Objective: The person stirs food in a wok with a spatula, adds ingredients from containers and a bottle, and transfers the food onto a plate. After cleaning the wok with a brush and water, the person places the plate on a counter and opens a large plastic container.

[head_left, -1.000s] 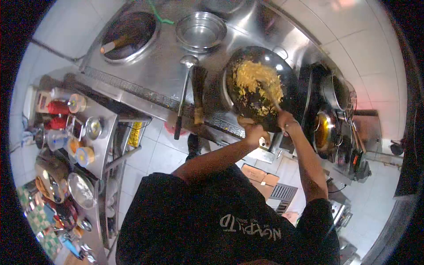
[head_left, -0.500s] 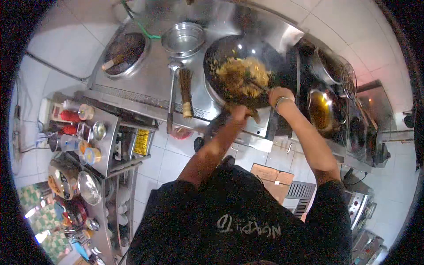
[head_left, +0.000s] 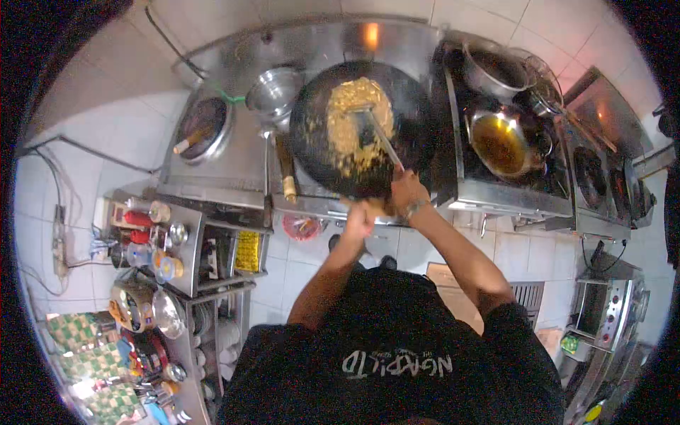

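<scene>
A big dark wok (head_left: 312, 145) sits on the stove with a yellowish, loose cooked food (head_left: 349, 142) spread up its far side. My right hand (head_left: 409, 191) is closed round the handle of a metal wok spatula (head_left: 383, 140), whose blade rests in the food. At the wok's near edge, my left hand (head_left: 360, 219) makes a fist on the wok's brownish handle (head_left: 381, 206), which is mostly covered by the fingers. Left of the wok lie a bundled-twig brush (head_left: 286, 170) and a long-handled ladle (head_left: 268, 173).
Metal bowls (head_left: 275, 92) stand at the wok's upper left, and a lidded dark pan (head_left: 202, 131) farther left. On the right burner is a wok of brown oil (head_left: 499, 145), with a pot (head_left: 496, 69) behind. A shelf (head_left: 190, 258) holds sauce bottles on the left.
The spatula has swung from the wok's right side into the middle of the food. The food has shifted up the far side. My view has turned and the wok appears more level.
</scene>
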`<state>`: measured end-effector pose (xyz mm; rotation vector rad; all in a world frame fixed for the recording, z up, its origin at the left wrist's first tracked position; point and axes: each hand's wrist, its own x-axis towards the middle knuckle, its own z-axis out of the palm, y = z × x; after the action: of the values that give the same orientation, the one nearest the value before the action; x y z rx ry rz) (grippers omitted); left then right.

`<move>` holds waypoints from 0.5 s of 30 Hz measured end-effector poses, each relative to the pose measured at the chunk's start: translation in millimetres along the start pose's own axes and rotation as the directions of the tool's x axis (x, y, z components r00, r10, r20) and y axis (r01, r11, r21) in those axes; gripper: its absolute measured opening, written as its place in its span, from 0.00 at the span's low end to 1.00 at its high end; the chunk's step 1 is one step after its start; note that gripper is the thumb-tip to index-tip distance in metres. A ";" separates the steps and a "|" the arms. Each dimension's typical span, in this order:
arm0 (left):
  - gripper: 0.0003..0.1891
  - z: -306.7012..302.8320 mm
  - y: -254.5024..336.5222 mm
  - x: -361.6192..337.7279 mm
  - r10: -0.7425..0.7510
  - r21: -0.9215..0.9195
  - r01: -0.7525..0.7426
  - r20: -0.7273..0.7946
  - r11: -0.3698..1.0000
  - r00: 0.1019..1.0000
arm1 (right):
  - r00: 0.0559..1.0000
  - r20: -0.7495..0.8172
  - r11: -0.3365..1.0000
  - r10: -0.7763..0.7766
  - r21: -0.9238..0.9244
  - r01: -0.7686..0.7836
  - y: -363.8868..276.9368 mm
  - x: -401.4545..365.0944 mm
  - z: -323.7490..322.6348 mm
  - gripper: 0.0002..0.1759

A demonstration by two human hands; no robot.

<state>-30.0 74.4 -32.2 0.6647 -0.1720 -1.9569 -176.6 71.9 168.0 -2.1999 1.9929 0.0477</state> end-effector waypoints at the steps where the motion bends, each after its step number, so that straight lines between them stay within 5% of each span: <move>1: 0.07 12.2 -3.5 -31.8 -0.048 -0.056 0.050 0.037 0.997 0.998 | 1.000 -0.026 1.000 0.002 -0.004 -0.002 4.7 0.0 -13.4 0.29; 2: 0.05 50.8 7.2 -52.2 -0.097 0.032 0.098 -0.023 0.995 0.995 | 0.999 -0.031 0.999 0.014 0.034 -0.012 10.2 -3.6 -21.7 0.21; 4: 0.10 69.1 21.3 -33.5 -0.010 0.185 0.011 -0.005 0.983 1.000 | 0.999 0.011 0.998 -0.053 0.047 0.052 25.7 -4.6 -47.3 0.19; 6: 0.13 70.2 45.7 3.2 -0.020 0.110 0.016 0.028 0.994 0.999 | 0.993 0.045 0.994 -0.106 0.024 0.105 30.9 -6.4 -93.0 0.17; 8: 0.16 83.4 75.3 30.8 -0.097 0.012 0.098 -0.094 0.995 0.991 | 0.983 0.082 0.987 -0.161 -0.001 0.162 29.6 -26.3 -143.6 0.16; 9: 0.14 114.7 87.7 25.9 -0.120 0.024 0.134 -0.308 0.991 0.944 | 0.970 0.111 0.973 -0.215 -0.056 0.223 29.5 -43.0 -170.7 0.14; 10: 0.14 138.0 97.0 14.0 -0.119 0.022 0.131 -0.302 0.991 0.946 | 0.954 0.142 0.954 -0.264 -0.105 0.280 28.9 -51.3 -184.3 0.11; 13: 0.11 159.1 112.4 1.6 -0.206 0.078 0.225 -0.205 0.971 0.957 | 0.979 0.064 0.971 -0.196 -0.129 0.203 25.1 -50.2 -160.6 0.13; 14: 0.09 153.0 114.9 10.8 -0.199 0.078 0.225 -0.253 0.971 0.947 | 0.926 -0.131 0.935 -0.354 -0.050 0.351 31.9 -40.2 -123.8 0.13; 15: 0.08 143.1 112.9 13.4 -0.186 0.082 0.219 -0.296 0.972 0.937 | 0.929 -0.102 0.934 -0.356 -0.037 0.354 29.3 -20.3 -78.5 0.13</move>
<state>-20.1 -14.1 127.5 1.0703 -0.0361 -2.0301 -215.0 77.6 245.0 -2.5888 1.6114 -0.1017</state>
